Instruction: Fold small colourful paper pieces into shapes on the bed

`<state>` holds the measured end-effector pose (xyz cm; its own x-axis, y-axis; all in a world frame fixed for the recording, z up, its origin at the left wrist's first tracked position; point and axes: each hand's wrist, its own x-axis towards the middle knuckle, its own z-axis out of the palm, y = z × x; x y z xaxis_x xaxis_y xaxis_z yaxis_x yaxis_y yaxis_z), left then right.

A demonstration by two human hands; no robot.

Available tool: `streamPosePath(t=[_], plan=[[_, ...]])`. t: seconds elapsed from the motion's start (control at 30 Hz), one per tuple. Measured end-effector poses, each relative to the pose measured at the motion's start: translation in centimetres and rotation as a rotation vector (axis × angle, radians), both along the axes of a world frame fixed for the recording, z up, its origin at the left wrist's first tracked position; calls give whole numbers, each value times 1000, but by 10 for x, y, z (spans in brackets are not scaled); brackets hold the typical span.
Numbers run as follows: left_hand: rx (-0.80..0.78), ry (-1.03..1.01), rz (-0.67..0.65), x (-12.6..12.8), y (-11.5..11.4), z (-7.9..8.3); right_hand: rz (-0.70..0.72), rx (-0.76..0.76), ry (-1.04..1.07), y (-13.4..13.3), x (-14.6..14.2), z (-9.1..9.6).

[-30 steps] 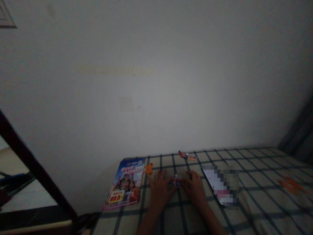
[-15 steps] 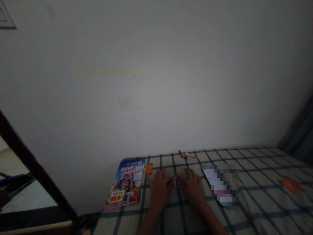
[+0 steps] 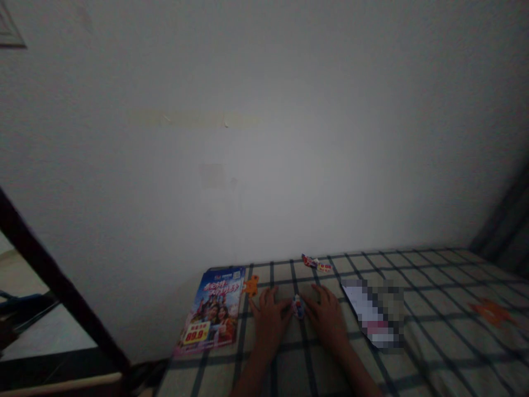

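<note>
My left hand (image 3: 270, 317) and my right hand (image 3: 326, 314) lie side by side on a checked sheet (image 3: 433, 342), fingers pointing toward the wall. Between their fingertips sits a small folded piece of coloured paper (image 3: 297, 306), which both hands pinch or press; the grip is too dark and small to see exactly. A second small folded coloured piece (image 3: 316, 263) lies farther back near the wall, apart from both hands.
A colourful flyer (image 3: 211, 309) lies left of my left hand. A blurred flat sheet (image 3: 374, 317) lies right of my right hand. Orange patches (image 3: 250, 285) mark the sheet. A dark bed-frame bar (image 3: 53, 281) slants at left; a pale wall (image 3: 264, 138) rises behind.
The hands have barely moved; the right hand's fingers shifted slightly around the small folded paper. The view is otherwise the same.
</note>
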<state>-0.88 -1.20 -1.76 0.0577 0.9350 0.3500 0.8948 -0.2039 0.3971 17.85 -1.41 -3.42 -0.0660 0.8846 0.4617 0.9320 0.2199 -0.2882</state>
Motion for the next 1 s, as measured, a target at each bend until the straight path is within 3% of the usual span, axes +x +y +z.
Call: streamPosePath(t=[0.53, 0.8, 1.0], plan=[[-22, -97, -24, -1, -3, 13, 129, -7, 120, 5, 10, -6], [-29, -149, -21, -1, -4, 23, 223, -14, 304, 6, 13, -5], [28, -206, -46, -2, 0, 21, 262, 71, 490, 7, 16, -9]])
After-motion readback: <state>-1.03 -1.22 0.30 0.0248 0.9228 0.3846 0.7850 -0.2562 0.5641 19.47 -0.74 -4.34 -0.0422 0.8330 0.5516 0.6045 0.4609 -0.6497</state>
